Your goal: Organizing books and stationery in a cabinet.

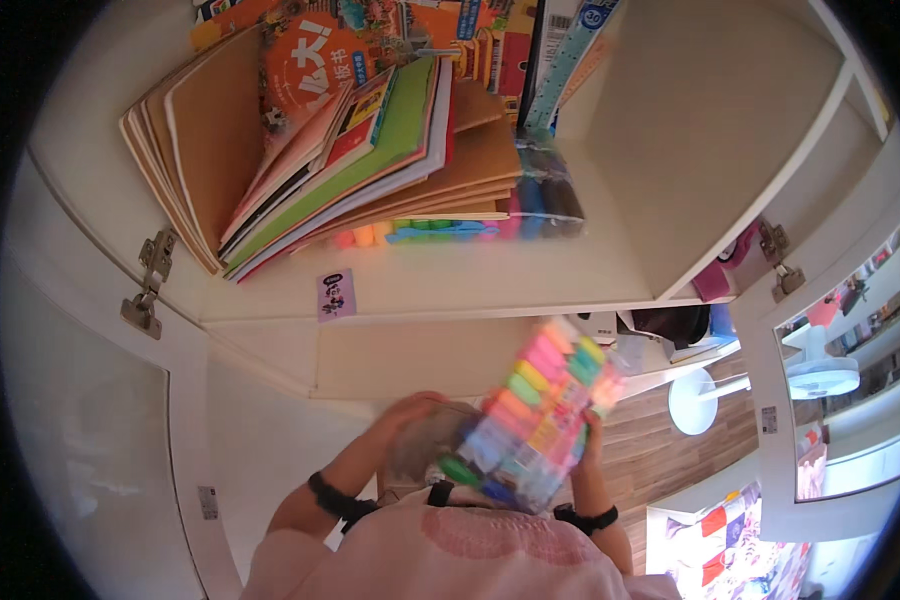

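A clear plastic pack of bright coloured sticks or blocks, perhaps modelling clay (535,415), is held up in front of my chest, blurred by motion. My right hand (592,445) grips its right edge. My left hand (415,408) is to the left of the pack, by a greyish, see-through blurred thing (420,445); its fingers are smeared, and whether they hold that thing is unclear. In the open cabinet ahead, a leaning stack of notebooks and folders (370,165) rests on the white shelf (450,285). Beneath it shows another pack of coloured pieces (420,232).
Open cabinet doors stand at the left (100,430) and the right (850,400). Orange picture books (320,60) and a clear ruler (570,65) lean at the back. A purple card (336,295) lies on the shelf edge. A white round-based stand (693,402) is on the wooden floor.
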A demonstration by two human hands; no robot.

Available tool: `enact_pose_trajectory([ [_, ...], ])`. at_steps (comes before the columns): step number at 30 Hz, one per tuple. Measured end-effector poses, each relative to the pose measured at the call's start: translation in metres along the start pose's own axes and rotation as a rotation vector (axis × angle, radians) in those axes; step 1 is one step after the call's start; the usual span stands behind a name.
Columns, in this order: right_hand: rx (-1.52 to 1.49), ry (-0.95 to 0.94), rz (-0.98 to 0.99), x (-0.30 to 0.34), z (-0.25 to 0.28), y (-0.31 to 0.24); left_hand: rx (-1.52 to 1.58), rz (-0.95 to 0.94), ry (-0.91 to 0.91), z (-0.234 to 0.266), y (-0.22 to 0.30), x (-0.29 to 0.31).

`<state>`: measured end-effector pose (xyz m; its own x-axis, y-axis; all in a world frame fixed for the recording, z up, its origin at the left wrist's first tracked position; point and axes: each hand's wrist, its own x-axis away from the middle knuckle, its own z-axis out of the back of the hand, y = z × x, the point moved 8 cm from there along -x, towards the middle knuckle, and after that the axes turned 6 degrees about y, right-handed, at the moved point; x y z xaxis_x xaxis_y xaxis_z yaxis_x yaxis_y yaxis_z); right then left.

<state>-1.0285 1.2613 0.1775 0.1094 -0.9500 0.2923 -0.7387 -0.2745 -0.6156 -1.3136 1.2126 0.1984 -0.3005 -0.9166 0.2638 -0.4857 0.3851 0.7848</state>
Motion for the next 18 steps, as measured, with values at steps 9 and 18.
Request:
enact_pose_trajectory([
  [9,0.412,0.041,-0.248,-0.139,0.042,0.152,0.524,-0.429,0.648,0.117,0.014,0.123],
  [18,0.874,-0.532,0.16,-0.026,-0.203,-0.047,0.336,-0.485,0.761,0.138,0.028,0.155],
])
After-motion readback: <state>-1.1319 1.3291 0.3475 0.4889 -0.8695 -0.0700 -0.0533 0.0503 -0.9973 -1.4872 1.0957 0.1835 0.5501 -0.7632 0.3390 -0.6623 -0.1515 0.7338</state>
